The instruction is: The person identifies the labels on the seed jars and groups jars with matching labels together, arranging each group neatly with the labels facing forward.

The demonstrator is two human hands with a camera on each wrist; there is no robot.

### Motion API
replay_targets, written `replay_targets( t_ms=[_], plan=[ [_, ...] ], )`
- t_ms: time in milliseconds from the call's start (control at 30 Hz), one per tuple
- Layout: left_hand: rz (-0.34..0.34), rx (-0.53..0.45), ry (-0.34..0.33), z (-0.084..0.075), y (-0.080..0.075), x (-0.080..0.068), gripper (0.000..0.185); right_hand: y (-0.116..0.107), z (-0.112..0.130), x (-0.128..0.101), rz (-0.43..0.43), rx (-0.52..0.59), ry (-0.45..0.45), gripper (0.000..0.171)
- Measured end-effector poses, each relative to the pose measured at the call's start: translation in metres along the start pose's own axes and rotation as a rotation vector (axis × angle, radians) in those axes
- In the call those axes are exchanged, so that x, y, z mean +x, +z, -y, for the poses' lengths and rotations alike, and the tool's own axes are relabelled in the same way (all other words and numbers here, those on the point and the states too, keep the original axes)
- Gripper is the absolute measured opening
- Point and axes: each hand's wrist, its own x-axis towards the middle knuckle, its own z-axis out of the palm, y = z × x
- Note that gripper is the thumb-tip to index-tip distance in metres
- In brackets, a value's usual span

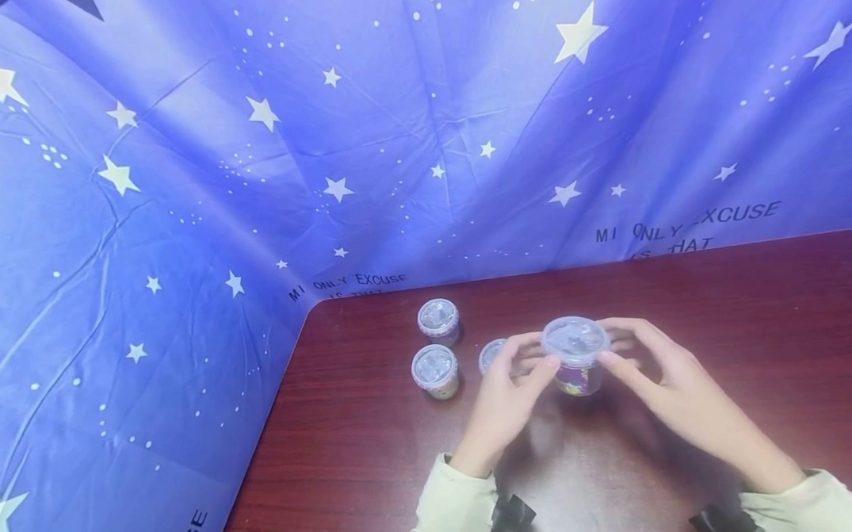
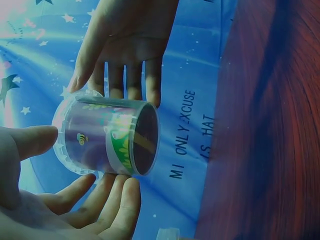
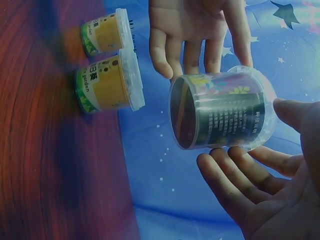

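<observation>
A lidded clear plastic tub point(image 1: 580, 378) with a purple and green printed label is held upright above the table. My left hand point(image 1: 503, 400) holds its left side, the thumb at the lid rim and the fingers bent along the wall. From the other side my right hand point(image 1: 667, 380) pinches the rim between thumb and fingers. In the left wrist view a bee shows on the label of the tub point(image 2: 97, 137); the right wrist view shows the tub's dark panel of white print point(image 3: 230, 115).
Two lidded tubs stand left of the hands, one farther back point(image 1: 439, 320) and one nearer point(image 1: 435, 369); yellow labels show in the right wrist view. Another lid point(image 1: 491, 353) is partly hidden behind my left hand. A blue star-printed cloth point(image 1: 403, 138) borders the dark red wooden table point(image 1: 346, 453).
</observation>
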Motion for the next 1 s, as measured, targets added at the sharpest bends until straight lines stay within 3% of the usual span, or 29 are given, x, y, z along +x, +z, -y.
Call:
replay_targets(
  t_ms=[567, 800, 1000],
  plan=[
    [-0.034, -0.038, 0.004, 0.003, -0.013, -0.004, 0.034, 0.013, 0.005, 0.004, 0.072, 0.013, 0.036, 0.037],
    [-0.040, -0.019, 0.003, 0.002, -0.016, -0.005, 0.035, 0.018, 0.006, 0.005, 0.118, 0.079, 0.037, 0.036],
    [-0.034, -0.006, -0.018, 0.002, -0.014, -0.005, 0.040, 0.022, 0.007, 0.005, 0.097, 0.074, 0.040, 0.036]
  ],
)
